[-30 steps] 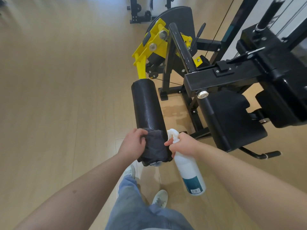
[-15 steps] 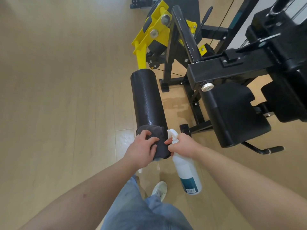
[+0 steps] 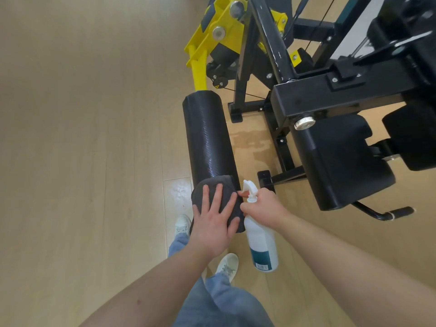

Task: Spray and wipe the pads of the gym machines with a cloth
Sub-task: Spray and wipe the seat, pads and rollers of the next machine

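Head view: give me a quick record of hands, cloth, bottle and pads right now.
left hand: flat, fingers spread, pressing the cloth
cloth: dark grey, draped over the near end of the roller pad
right hand: grips the spray bottle at its neck
roller pad: black, far part uncovered
seat pad: black, no hand on it

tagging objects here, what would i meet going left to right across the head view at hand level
wood floor → left hand flat on the grey cloth → spray bottle gripped by the right hand → black seat pad → handle grip
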`<control>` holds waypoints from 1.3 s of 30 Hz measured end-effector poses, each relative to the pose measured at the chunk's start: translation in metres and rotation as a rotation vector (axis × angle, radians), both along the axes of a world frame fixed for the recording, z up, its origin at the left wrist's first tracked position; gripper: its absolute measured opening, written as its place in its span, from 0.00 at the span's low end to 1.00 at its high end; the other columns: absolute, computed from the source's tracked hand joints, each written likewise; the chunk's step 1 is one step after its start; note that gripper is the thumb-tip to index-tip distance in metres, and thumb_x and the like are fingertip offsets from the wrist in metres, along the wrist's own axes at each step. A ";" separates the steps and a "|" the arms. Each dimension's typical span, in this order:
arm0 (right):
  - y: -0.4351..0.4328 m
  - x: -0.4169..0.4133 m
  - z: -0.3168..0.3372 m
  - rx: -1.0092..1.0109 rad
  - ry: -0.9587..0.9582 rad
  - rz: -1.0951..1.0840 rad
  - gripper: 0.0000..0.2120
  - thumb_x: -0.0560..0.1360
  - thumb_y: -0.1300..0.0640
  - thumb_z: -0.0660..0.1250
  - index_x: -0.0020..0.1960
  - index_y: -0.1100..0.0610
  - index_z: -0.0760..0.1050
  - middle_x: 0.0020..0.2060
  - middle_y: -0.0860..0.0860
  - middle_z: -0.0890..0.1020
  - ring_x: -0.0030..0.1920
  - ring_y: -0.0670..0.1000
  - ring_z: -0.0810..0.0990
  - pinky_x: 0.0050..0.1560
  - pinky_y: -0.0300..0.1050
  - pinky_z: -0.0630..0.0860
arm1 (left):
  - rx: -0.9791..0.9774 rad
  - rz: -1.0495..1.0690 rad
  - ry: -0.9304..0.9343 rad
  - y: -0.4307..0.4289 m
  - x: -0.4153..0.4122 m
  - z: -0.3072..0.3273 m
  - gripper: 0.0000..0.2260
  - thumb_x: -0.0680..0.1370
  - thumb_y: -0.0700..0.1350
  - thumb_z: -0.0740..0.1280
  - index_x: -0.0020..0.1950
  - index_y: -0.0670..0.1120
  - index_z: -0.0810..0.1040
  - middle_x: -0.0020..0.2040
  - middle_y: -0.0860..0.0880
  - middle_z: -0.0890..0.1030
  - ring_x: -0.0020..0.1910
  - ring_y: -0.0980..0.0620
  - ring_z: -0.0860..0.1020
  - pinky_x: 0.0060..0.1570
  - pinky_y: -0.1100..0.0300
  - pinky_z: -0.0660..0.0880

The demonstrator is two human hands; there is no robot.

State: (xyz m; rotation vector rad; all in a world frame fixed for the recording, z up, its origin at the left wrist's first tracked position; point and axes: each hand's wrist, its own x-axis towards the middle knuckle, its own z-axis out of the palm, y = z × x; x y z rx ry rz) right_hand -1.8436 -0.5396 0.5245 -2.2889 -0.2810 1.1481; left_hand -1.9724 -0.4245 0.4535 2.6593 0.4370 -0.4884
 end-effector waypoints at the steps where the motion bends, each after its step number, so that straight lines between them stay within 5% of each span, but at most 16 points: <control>1: 0.001 0.003 -0.002 0.002 -0.008 -0.007 0.06 0.76 0.56 0.70 0.44 0.47 0.75 0.38 0.52 0.79 0.39 0.50 0.80 0.38 0.43 0.77 | -0.008 0.016 0.004 0.001 0.002 -0.002 0.30 0.81 0.65 0.45 0.82 0.62 0.39 0.82 0.52 0.32 0.78 0.41 0.26 0.76 0.30 0.51; 5: 0.011 0.014 -0.010 0.007 -0.013 0.002 0.11 0.76 0.56 0.70 0.43 0.42 0.72 0.39 0.50 0.80 0.40 0.50 0.81 0.44 0.45 0.80 | -0.046 0.076 -0.004 0.009 0.015 -0.004 0.35 0.81 0.66 0.52 0.82 0.61 0.37 0.80 0.52 0.28 0.76 0.43 0.23 0.76 0.30 0.52; 9: 0.020 0.031 -0.018 0.016 -0.011 0.020 0.15 0.76 0.56 0.69 0.60 0.43 0.79 0.41 0.49 0.81 0.41 0.52 0.82 0.45 0.51 0.82 | -0.055 0.128 0.008 0.016 0.032 -0.005 0.39 0.80 0.67 0.54 0.82 0.57 0.34 0.79 0.51 0.24 0.76 0.42 0.23 0.76 0.30 0.53; 12: 0.024 0.050 -0.021 0.046 -0.002 0.040 0.22 0.76 0.56 0.69 0.69 0.44 0.78 0.44 0.44 0.80 0.40 0.46 0.80 0.39 0.41 0.75 | -0.044 0.189 -0.012 0.026 0.053 -0.005 0.39 0.81 0.66 0.55 0.82 0.56 0.34 0.78 0.49 0.24 0.77 0.38 0.26 0.75 0.29 0.54; 18: 0.039 0.071 -0.025 0.068 -0.038 0.065 0.22 0.78 0.56 0.69 0.71 0.47 0.77 0.40 0.39 0.77 0.39 0.43 0.77 0.38 0.37 0.70 | -0.029 0.270 -0.038 0.049 0.092 -0.007 0.35 0.82 0.66 0.53 0.82 0.60 0.36 0.79 0.47 0.25 0.79 0.35 0.30 0.74 0.27 0.56; 27: 0.048 0.072 -0.026 0.072 -0.058 0.108 0.24 0.77 0.58 0.68 0.72 0.47 0.76 0.51 0.42 0.84 0.42 0.41 0.79 0.41 0.37 0.73 | -0.101 0.316 -0.142 0.053 0.092 -0.003 0.34 0.83 0.63 0.55 0.82 0.59 0.41 0.81 0.49 0.30 0.81 0.41 0.34 0.75 0.29 0.53; 31: 0.043 0.069 -0.027 0.072 -0.072 0.109 0.25 0.75 0.57 0.68 0.72 0.46 0.76 0.49 0.42 0.84 0.43 0.45 0.82 0.49 0.46 0.82 | -0.223 0.302 -0.313 0.061 0.061 0.000 0.39 0.76 0.66 0.66 0.81 0.52 0.54 0.82 0.47 0.40 0.82 0.44 0.44 0.77 0.39 0.60; 35: 0.039 0.065 -0.029 0.082 -0.093 0.096 0.25 0.75 0.58 0.68 0.71 0.46 0.76 0.44 0.43 0.84 0.41 0.48 0.83 0.48 0.49 0.82 | -0.102 0.081 -0.322 0.056 0.033 -0.005 0.40 0.72 0.72 0.66 0.77 0.50 0.67 0.81 0.42 0.54 0.80 0.39 0.53 0.75 0.38 0.62; 39: 0.035 0.060 -0.031 0.099 -0.102 0.095 0.24 0.75 0.58 0.69 0.70 0.46 0.77 0.53 0.42 0.85 0.43 0.46 0.83 0.51 0.49 0.83 | -0.007 0.048 -0.366 0.050 0.023 -0.010 0.32 0.74 0.69 0.66 0.73 0.53 0.74 0.75 0.43 0.66 0.72 0.39 0.65 0.67 0.40 0.70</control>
